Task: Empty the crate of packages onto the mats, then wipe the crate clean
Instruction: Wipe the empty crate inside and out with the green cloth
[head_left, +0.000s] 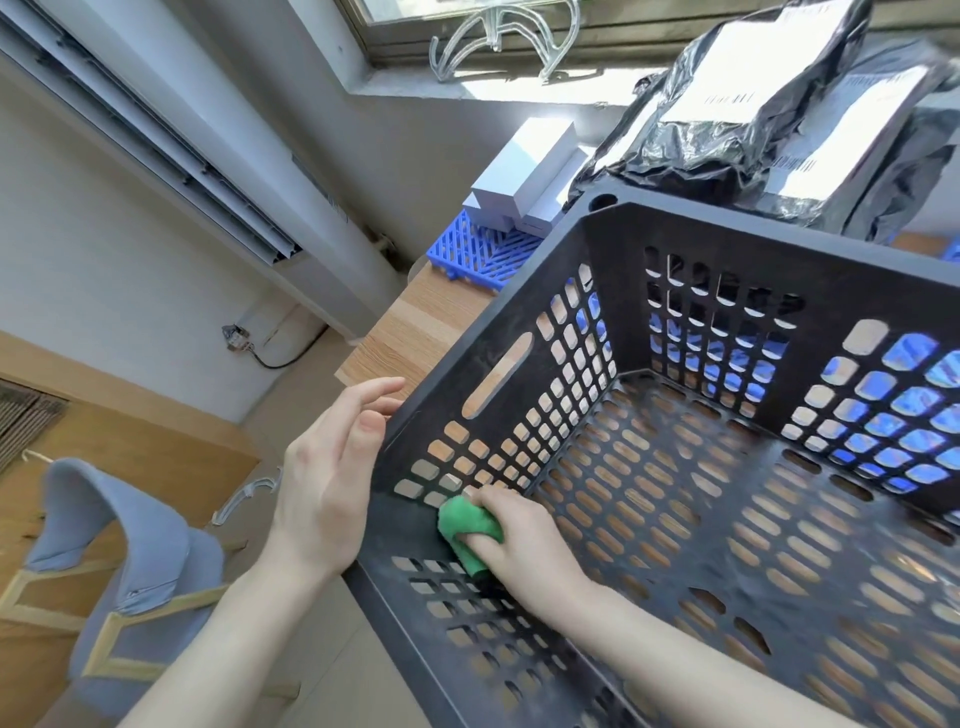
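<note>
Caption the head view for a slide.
Right hand presses green cloth into crate corner; left hand touches its outer wall.

The crate runs off the right and near edges, hiding most of the blue mat. Labels on the black packages are unreadably blurred. The green cloth covers fingertips of the right hand.

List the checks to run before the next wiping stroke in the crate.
1. Black perforated plastic crate emptied of packages: ok, its floor is bare.
2. Crumpled green cloth in the right hand grip: ok, pressed into the near left corner.
3. Left hand steadying the crate: ok, open against the outer left wall.
4. White rectangular boxes on the blue lattice mat: ok.
5. Black plastic mailer bags on a mat: cannot tell, the crate hides their base.
6. Crate walls clean: not ok, pale dusty film on the left wall.
</note>
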